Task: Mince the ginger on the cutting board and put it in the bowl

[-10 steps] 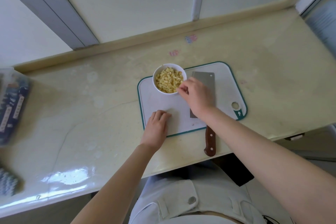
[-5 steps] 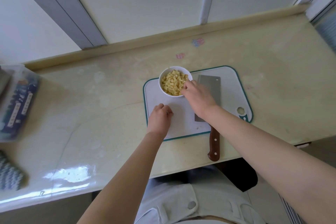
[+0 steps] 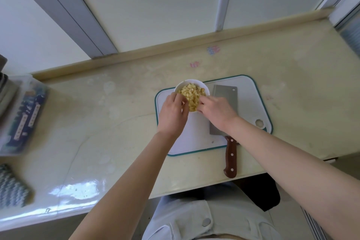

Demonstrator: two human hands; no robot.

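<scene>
Ginger cut up and heaped in white bowl on far-left corner of cutting board; no pieces visible on board, cleaver laid flat. Left grip and right grip curled over bowl's edges, anything pinched impossible to tell. Seemingly only last scraps left.

I see bowl of diced ginger on cutting board; left grip curls over bowl's near-left rim; right grip touches right rim, hold unclear; cleaver flat on board, handle overhanging onto surface.
</scene>
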